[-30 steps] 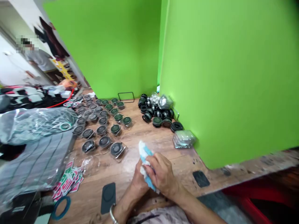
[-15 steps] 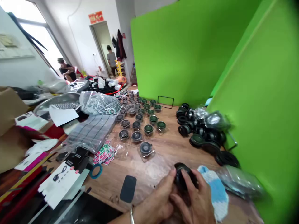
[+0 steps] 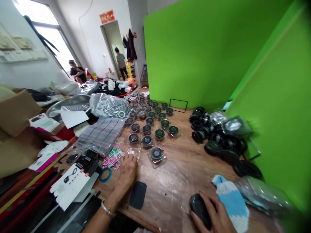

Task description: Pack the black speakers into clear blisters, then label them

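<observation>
Wood-grain desk (image 3: 177, 176): at lower right, the right hand (image 3: 215, 215) grips a round black device (image 3: 199, 207); left of centre, the left hand (image 3: 128, 166) adjoins printed cards (image 3: 113, 157), its hold unclear.

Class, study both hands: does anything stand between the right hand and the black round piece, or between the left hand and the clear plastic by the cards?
Nothing visible does. The right hand grips the black round piece; the left hand is at the clear plastic, the cards lying to one side, though contact is unclear.
</observation>
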A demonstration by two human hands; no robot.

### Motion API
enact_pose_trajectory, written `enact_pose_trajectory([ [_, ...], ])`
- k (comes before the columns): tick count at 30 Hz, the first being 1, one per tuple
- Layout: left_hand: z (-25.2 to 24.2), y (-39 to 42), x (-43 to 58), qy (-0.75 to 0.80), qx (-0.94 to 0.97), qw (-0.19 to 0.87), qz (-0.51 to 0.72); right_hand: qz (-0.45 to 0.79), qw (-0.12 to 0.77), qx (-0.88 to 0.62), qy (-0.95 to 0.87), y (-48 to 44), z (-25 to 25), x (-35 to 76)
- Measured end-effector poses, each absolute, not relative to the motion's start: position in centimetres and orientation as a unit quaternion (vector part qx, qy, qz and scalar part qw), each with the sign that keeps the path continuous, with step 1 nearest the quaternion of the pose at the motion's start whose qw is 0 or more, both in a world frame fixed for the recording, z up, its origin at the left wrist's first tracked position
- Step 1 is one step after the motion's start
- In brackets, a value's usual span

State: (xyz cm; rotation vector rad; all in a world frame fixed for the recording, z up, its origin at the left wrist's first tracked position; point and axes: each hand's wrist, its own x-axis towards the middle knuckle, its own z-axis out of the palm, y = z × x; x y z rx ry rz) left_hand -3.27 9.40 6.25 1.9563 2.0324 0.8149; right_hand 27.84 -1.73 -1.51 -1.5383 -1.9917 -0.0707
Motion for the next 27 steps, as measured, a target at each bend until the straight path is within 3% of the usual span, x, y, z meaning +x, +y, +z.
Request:
enact_pose_trajectory([
  [4, 6.6, 6.9, -3.5, 0.681, 0.646, 0.142, 0.313, 0.019, 0.313, -0.634, -0.707, -1.5, 0.1, 27.8],
  [6, 7.1, 5.6, -3.6, 0.678, 0.578, 0.254, 0.376, 0.037, 0.34, -0.652, -0.677, -1.2, 1.2, 28.2],
  [10, 6.4, 4.2, -1.5, 0.582, 0.365, 0.59, 0.425, 0.1, 0.423, -0.648, -0.626, -0.2, 4.4, 27.2],
  [13, 4.5, 3.6, 1.9, 0.544, 0.324, 0.671, 0.385, 0.136, 0.455, -0.604, -0.639, 0.8, 6.3, 24.2],
  [17, 2.7, 3.1, 4.5, 0.57, 0.384, 0.623, 0.374, 0.086, 0.393, -0.522, -0.752, 1.3, 5.9, 20.6],
  [21, 2.1, 3.0, 3.7, 0.612, 0.493, 0.492, 0.375, 0.026, 0.306, -0.509, -0.804, 0.5, 4.0, 20.4],
  [27, 1.6, 3.5, 3.1, 0.606, 0.608, 0.384, 0.339, 0.072, 0.235, -0.517, -0.82, -0.2, 3.9, 21.9],
])
